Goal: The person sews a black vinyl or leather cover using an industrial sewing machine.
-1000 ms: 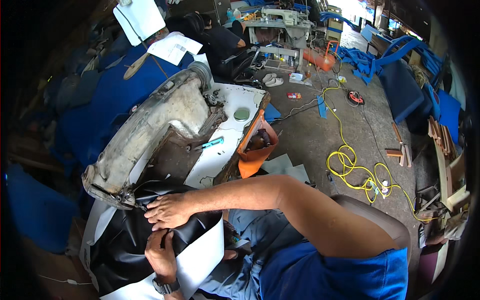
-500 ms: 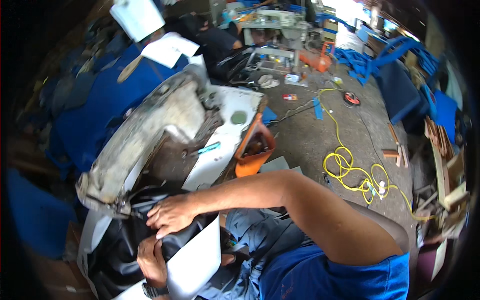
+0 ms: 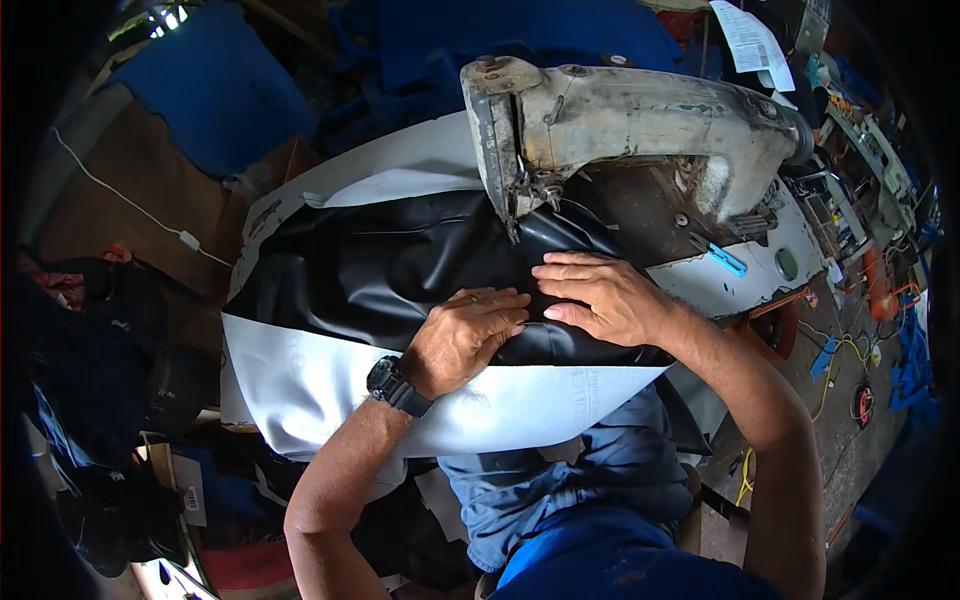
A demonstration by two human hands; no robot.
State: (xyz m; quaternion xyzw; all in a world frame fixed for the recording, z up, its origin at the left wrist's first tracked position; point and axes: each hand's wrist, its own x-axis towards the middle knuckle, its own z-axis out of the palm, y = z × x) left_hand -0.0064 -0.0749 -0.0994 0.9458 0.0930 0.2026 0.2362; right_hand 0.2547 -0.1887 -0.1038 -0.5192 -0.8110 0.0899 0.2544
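A black sheet of leather-like material (image 3: 385, 262) with a white backing (image 3: 300, 375) is spread across the machine table and drapes over its near edge toward my lap. A worn, grey-beige industrial sewing machine (image 3: 620, 115) stands over it, its needle end (image 3: 513, 228) close to the black surface. My left hand (image 3: 465, 338), below a black wristwatch (image 3: 398, 387), rests on the sheet with fingers pointing right. Just right of it, my right hand (image 3: 605, 298) lies flat with fingers stretched left, near the needle end. Both palms are hidden.
Light-blue thread snips (image 3: 722, 258) lie on the white tabletop (image 3: 690, 280) right of the machine. An orange container (image 3: 775, 325) is beside the table. Blue material (image 3: 215, 85) is heaped behind. A yellow cable (image 3: 745, 480) runs on the floor at right, and a white cord (image 3: 140, 195) hangs at left.
My view has swung left and down, so the sewing machine now appears farther right. My hands remain on the black sheet, with the right hand now lying flatter beside the left.
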